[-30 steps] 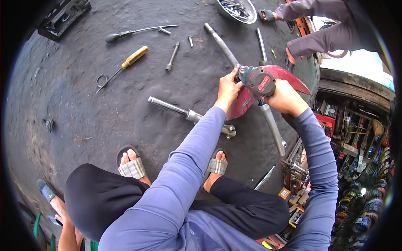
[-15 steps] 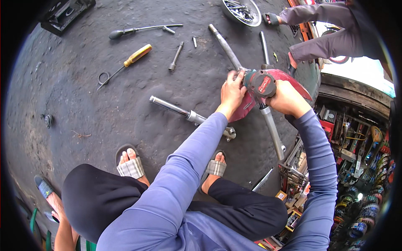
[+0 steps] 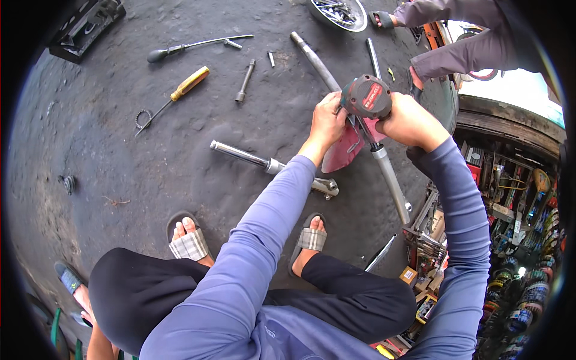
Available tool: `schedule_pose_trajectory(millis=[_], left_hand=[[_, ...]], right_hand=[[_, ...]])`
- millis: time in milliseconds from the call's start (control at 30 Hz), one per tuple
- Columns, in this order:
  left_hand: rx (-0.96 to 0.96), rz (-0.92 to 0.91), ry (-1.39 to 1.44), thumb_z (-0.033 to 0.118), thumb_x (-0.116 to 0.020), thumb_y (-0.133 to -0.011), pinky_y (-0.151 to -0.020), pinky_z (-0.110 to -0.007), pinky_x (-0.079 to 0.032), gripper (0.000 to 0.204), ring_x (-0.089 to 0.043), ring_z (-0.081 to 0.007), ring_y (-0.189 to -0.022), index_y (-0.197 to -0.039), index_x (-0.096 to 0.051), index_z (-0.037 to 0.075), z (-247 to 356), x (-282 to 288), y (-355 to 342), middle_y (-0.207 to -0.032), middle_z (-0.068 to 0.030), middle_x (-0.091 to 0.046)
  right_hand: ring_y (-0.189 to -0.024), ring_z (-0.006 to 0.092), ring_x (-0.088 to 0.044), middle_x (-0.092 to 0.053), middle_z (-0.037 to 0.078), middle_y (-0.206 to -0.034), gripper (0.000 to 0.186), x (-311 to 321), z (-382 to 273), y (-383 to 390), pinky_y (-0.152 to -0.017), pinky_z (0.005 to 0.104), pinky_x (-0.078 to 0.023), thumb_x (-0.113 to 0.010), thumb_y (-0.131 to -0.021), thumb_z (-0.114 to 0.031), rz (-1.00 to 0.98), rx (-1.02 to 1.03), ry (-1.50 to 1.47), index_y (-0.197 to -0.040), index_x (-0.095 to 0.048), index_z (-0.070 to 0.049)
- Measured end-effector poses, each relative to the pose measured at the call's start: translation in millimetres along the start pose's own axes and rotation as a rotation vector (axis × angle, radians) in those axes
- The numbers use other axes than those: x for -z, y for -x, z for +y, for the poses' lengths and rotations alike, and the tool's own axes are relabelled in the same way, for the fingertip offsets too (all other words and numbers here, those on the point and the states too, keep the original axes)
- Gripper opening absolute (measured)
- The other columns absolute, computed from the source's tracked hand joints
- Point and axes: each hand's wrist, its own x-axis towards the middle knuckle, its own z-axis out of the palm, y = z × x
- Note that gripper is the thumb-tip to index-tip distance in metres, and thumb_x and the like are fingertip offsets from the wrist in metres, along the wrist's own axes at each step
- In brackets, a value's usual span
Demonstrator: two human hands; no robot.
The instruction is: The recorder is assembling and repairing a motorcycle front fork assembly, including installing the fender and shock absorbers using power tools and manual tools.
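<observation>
My right hand (image 3: 410,122) is closed round the grip of a dark cordless impact wrench (image 3: 367,96) with a red label. The tool's nose is hidden beneath its body. Close beside it, my left hand (image 3: 327,125) has its fingers wrapped round the clamp area of a motorcycle front fork (image 3: 391,183); the exact grip is partly hidden. From there a grey steering stem (image 3: 315,62) points away to the far left. A red fender (image 3: 344,150) shows under my hands. Nearer my feet lies a separate fork leg (image 3: 243,155) on the dark ground.
Left of the fork are a yellow-handled screwdriver (image 3: 190,83), a socket wrench (image 3: 245,81) and a black-handled rod (image 3: 201,44). A metal bowl (image 3: 359,21) of hardware stands at the far side. Another person's leg (image 3: 456,62) is at far right, near crowded tool racks (image 3: 507,198).
The impact wrench and my right hand have moved slightly up and left, with the tool tilted differently. Less of the red fender shows right of the tool. The whole view has shifted a little.
</observation>
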Motion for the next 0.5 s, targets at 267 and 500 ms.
schedule_pose_trajectory(millis=[267,500], left_hand=[[0.154,-0.098,-0.024,0.006,-0.073,-0.081,-0.099,-0.037,-0.049,0.05,-0.059,-0.0318,-0.121,-0.13,-0.061,0.01,-19,1,0,-0.134,-0.0194,-0.057],[0.297,-0.253,0.179,0.0,-0.076,-0.075,-0.104,-0.035,-0.045,0.07,-0.057,-0.0226,-0.121,-0.14,-0.05,0.008,-56,3,-6,-0.128,-0.012,-0.061]], right_hand=[[-0.083,0.042,-0.068,-0.068,0.028,-0.086,0.026,11,-19,4,-0.072,0.0433,-0.054,-0.066,-0.073,-0.011,-0.069,-0.166,-0.158,-0.092,-0.068,0.005],[-0.092,0.0417,-0.066,-0.068,0.025,-0.09,0.021,3,-15,-3,-0.082,0.0441,-0.053,-0.064,-0.073,-0.01,-0.06,0.043,0.163,-0.091,-0.068,0.0]])
